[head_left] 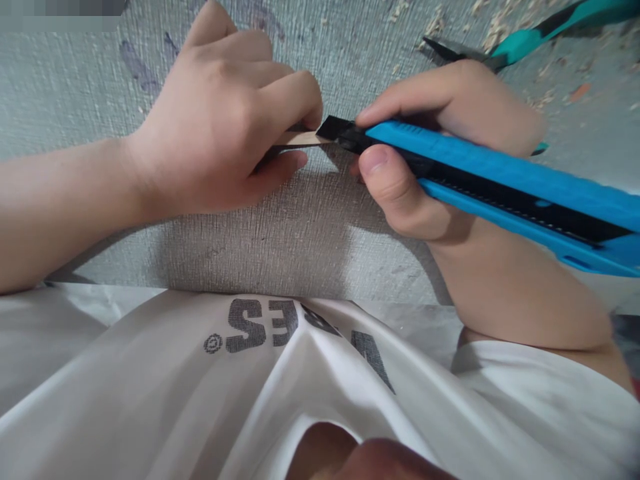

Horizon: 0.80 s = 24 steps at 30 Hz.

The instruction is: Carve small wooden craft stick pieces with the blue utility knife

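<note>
My left hand (pixel 235 113) is closed around a thin, pale strip that looks like wood (pixel 300 138). Only a short end of this strip sticks out between thumb and curled fingers; the rest is hidden in the hand. A blue and black utility knife (pixel 500 180) lies in my right hand (pixel 425 133), gripped near its front between thumb and fingers. Its dark blade meets the exposed end of the strip, close to my left fingers. The knife's handle slants down to the right, over my right wrist.
Pliers with teal handles (pixel 520 45) lie at the upper right. Pale shavings (pixel 500 23) are scattered around them on the grey textured tabletop (pixel 260 247), which has purple smudges at upper left. My white shirt (pixel 200 400) borders the near edge.
</note>
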{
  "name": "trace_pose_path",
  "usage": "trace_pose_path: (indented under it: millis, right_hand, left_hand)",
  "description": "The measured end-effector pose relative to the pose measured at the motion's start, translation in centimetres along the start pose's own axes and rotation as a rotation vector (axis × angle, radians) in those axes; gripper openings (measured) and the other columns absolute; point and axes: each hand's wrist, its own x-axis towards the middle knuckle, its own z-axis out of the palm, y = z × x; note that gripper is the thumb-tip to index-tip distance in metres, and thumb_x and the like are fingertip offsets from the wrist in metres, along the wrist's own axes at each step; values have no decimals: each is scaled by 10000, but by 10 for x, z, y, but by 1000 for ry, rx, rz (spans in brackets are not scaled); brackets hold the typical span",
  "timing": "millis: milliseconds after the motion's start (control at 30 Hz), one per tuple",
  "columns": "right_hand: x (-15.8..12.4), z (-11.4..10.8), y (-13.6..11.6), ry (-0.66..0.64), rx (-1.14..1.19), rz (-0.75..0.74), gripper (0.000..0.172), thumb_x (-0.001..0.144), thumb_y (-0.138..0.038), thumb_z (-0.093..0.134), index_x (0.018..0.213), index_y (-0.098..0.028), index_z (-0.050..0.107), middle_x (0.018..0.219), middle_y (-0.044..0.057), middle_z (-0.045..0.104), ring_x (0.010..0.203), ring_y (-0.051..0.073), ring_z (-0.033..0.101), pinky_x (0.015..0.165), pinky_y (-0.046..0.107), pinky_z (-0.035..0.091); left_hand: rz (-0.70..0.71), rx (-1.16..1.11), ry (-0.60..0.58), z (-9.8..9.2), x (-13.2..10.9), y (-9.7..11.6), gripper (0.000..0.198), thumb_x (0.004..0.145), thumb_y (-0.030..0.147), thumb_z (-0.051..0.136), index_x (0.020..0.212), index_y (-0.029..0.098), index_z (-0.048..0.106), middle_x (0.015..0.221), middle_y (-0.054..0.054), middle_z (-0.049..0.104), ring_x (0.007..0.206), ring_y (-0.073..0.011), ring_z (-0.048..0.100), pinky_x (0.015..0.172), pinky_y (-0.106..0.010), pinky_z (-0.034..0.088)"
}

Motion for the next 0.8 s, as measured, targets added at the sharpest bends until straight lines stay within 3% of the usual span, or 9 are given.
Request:
trace_pose_path:
  millis: [200, 300, 467, 800]
  right_hand:
    - [1, -2, 0, -30, -17, -12, 312, 1232, -471, 628, 1347, -262, 829, 1158, -114, 852, 964, -20, 754, 962, 108, 629]
    - [-1, -1, -1, -35, -23, -9, 339, 1232, -469, 626, 1346, -251, 859, 1176, -93, 857, 992, -17, 786, 999, 83, 646]
    - [-6, 2, 3, 4, -42, 9, 447, 1241, -517, 543, 1358, -251, 882, 1189, -71, 829, 1022, 40, 883, 979, 175, 713]
    - [-7, 2, 5, 8, -45, 21, 401, 1239, -522, 591, 1371, -302, 899, 1212, -87, 833, 1064, 39, 895, 1000, 99, 689]
  left_hand:
    - [-109, 25, -105, -6, 5, 10, 476, 1147, 485, 390, 1494, 234, 597, 1256, -32, 646, 1611, -455, 706, 1307, -923, 514]
    - [-45, 18, -51, -3, 3, 7, 492, 1169, 502, 374, 1518, 225, 583, 1270, -30, 649, 1634, -451, 700, 1315, -914, 530]
    - [-7, 38, -17, 0, 1, 3, 451, 1184, 477, 369, 1491, 214, 569, 1249, -19, 653, 1594, -459, 727, 1263, -933, 559]
    - [-20, 44, -27, -3, 1, 5, 455, 1167, 472, 385, 1510, 227, 556, 1239, -5, 648, 1603, -469, 732, 1272, -938, 557]
